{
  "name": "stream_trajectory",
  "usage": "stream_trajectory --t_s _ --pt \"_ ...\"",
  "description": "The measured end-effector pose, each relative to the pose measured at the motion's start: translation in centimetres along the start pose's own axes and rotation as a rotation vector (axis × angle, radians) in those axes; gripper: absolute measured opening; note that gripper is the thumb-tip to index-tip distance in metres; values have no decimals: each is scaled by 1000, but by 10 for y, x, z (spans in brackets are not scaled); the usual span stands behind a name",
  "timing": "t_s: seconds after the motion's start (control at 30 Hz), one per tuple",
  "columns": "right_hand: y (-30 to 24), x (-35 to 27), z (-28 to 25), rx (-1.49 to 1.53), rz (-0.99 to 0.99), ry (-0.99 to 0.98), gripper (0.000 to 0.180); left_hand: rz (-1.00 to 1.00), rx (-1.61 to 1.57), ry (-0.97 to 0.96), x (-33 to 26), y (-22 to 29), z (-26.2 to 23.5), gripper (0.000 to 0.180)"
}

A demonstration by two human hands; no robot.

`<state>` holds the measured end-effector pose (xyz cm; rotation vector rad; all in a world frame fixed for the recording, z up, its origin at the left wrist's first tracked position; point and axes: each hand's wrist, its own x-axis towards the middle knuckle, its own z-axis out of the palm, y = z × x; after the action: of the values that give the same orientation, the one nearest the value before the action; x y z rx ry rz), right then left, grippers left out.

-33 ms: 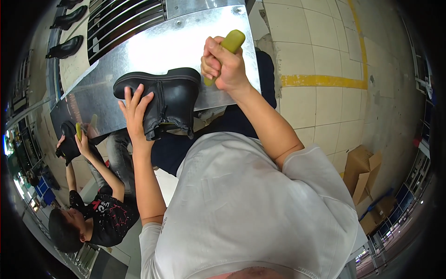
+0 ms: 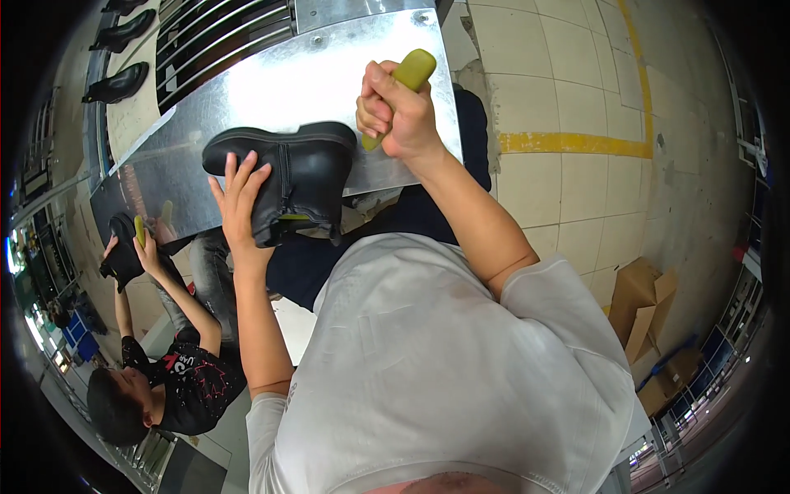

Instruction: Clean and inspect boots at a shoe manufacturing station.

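A black leather ankle boot [image 2: 322,177] lies on its side, partly over the near edge of the metal bench, sole facing away and toe to the left. A zip runs along its upward side, and a strip of yellow-green shows inside its opening. My left hand [image 2: 240,198] grips the boot near the toe and instep, fingers spread over the upper, thumb hidden. Right of the heel, my right hand [image 2: 398,111] is wrapped round a yellow-green bar with a rounded end [image 2: 415,69]. The bar's lower end is close to the heel; whether they touch I cannot tell.
The shiny metal bench [image 2: 271,86] has a slatted grille [image 2: 222,41] beyond it. Black shoes [image 2: 117,82] stand on a pale surface at far left. A co-worker [image 2: 169,387] at left holds another black boot [image 2: 123,251] and a similar bar. Cardboard boxes [image 2: 635,305] sit on the right-hand floor.
The boot has tipped slightly in my left hand, so the yellow-green strip inside its opening shows more. My right hand and its bar have barely moved.
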<state>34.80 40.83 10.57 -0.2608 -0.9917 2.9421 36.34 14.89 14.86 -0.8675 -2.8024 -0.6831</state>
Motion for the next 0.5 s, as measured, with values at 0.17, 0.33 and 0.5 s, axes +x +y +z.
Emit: stream_trajectory --t_s 0.17,0.33,0.5 --pt "-12 -3 -8 50 -13 19 30 -368 -339 97 -38 10 -21 56" --pt "0 -8 0 -7 83 31 31 -597 -389 399 -114 8 12 61" --pt "28 -2 32 -86 225 -106 31 -592 -660 407 -122 18 24 76"
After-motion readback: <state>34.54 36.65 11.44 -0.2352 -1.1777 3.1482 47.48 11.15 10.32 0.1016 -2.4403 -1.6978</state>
